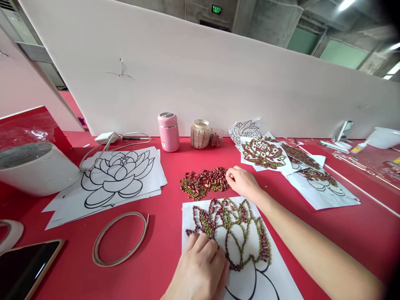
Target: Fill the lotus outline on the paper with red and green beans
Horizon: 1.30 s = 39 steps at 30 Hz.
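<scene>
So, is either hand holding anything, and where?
Nothing clearly gripped. The left hand lies on the lotus sheet, left side; the right hand has fingers at the bean pile, right edge; a pinched bean cannot be told.

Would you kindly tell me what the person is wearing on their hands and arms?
The left hand and right hand are bare: no gloves, rings or watch showing. The right forearm is uncovered to the picture's edge, with no sleeve in view.
</scene>
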Tool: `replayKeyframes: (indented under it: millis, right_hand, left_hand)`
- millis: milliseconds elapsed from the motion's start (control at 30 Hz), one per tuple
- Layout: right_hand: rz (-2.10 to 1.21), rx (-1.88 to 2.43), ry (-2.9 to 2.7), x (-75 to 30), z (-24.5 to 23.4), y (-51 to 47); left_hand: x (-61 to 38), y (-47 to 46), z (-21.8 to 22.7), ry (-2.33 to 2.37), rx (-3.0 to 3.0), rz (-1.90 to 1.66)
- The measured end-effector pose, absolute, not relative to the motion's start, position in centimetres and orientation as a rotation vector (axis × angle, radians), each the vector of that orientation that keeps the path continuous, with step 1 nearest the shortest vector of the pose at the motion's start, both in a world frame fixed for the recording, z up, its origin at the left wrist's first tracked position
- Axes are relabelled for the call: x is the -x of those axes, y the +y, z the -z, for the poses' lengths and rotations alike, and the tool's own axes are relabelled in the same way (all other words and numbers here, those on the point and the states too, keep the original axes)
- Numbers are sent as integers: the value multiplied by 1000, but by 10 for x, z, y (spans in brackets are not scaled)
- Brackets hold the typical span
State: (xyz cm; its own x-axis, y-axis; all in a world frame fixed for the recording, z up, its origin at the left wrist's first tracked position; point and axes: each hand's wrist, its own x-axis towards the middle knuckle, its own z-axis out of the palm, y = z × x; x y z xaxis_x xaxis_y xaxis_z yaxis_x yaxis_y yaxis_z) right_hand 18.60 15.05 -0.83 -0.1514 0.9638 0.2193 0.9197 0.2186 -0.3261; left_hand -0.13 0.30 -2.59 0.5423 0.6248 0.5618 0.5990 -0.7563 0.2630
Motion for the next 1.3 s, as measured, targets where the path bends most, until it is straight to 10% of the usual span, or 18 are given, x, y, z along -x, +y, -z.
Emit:
replayKeyframes:
  millis: [600,1300]
  right_hand:
    - [-1351,1181,-1432,-211,-12,97]
    - [-356,1375,-2148,-216,12,28]
  left_hand:
    - [-2,0,33,1088,-2621,-1074]
    - [2,-2,18,1087,-2547,-826]
